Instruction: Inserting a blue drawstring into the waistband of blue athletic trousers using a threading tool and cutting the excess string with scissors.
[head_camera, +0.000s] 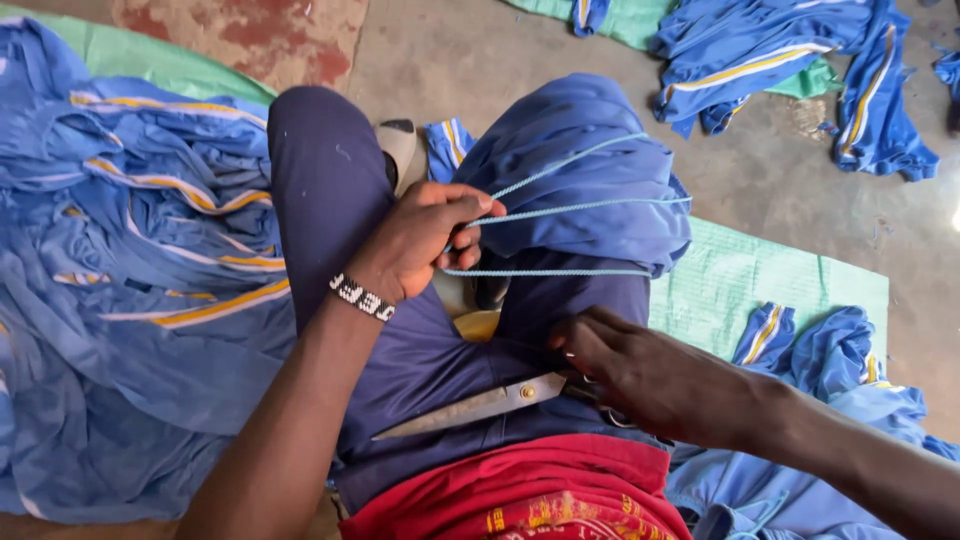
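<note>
The left hand is curling shut around a light blue cord, its fingers pinching the strands together just beside the bundle on the right knee. From that pinch the cord is running out in three lines — two fanning upward across the cloth, one stretching flat along its lower edge — and looping around a folded blue garment that is lying draped over the knee. A black-and-white beaded bracelet is sitting on the left wrist.

The right hand is resting low on the lap, fingers bent and closing over the handles of a pair of metal scissors. The handles themselves are hidden under the fingers; the blades are lying closed, pointing left across the dark navy trousers, with the brass pivot screw showing.

Below the hands, a red shirt with yellow print is filling the bottom edge. To the left, a large heap of blue garments with yellow-and-white stripes is spreading over the floor. To the right, a green woven mat is lying on the concrete floor, with more blue striped garments on it and others scattered farther off.
</note>
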